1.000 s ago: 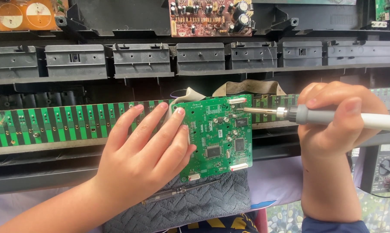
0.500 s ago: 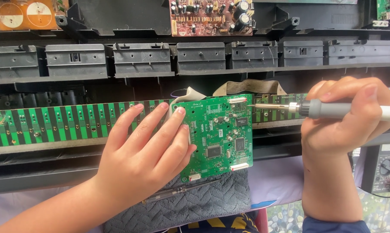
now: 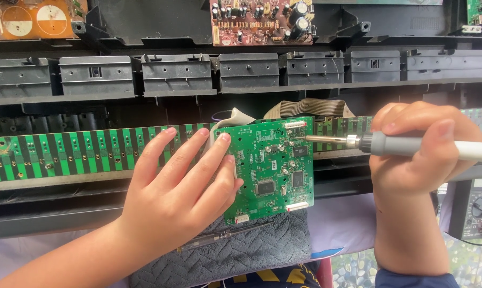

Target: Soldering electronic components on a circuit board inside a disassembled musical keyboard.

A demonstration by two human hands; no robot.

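Head view: left hand (image 3: 182, 197) steadies green circuit board (image 3: 270, 168), right hand (image 3: 417, 154) w/ soldering iron (image 3: 390, 144).

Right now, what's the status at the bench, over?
Left hand flat on green board, steadying it. Right hand gripping soldering iron, tip at board's upper right. Board rests on grey cloth. Nothing blocking.

Left hand (image 3: 182, 197) steadies green circuit board (image 3: 273, 165); right hand (image 3: 422, 154) holds soldering iron (image 3: 358, 142).
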